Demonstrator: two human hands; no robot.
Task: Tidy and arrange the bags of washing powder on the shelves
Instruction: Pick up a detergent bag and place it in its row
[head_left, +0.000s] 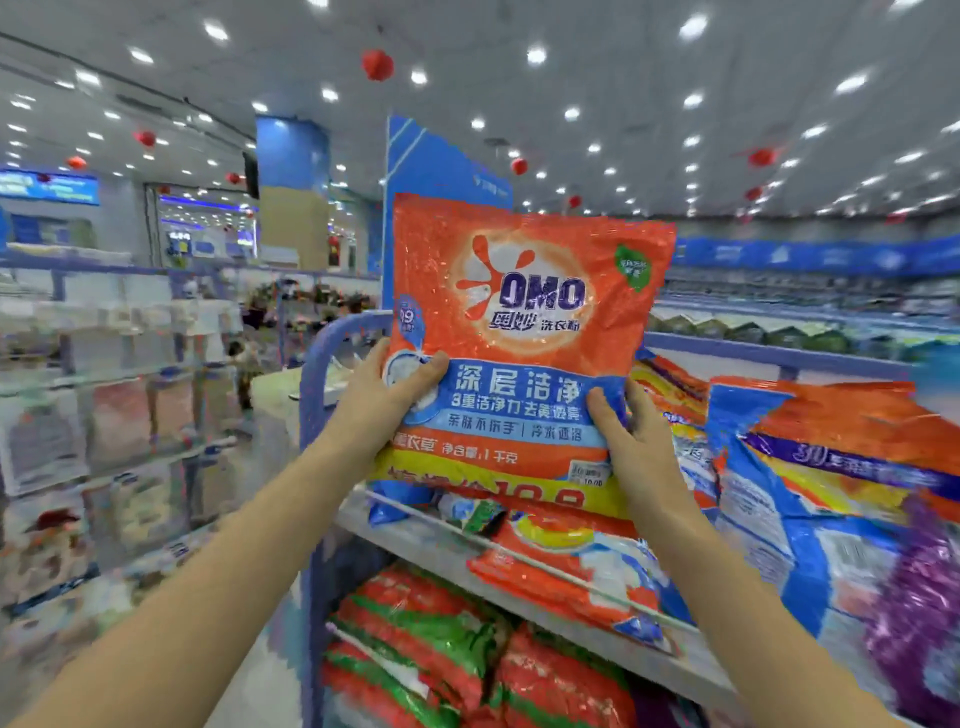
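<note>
Both hands grip one bag (524, 312): my left hand (387, 400) pinches its 9 o'clock edge, thumb across the front, and my right hand (631, 441) curls round the 3 o'clock edge. It stands upright in the air above the shelf (410, 535). It looks soft, slumping and fairly heavy, with slick film, so I judge the low side edges the best hold. About four more bags (810, 457) lie at 3 o'clock, and at least four red-green bags (431, 634) at 6 o'clock; blur hides the rest.

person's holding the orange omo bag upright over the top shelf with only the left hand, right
Not only the left: in the head view the left hand and the right hand both grip the orange OMO bag, held upright over the top shelf.
</note>
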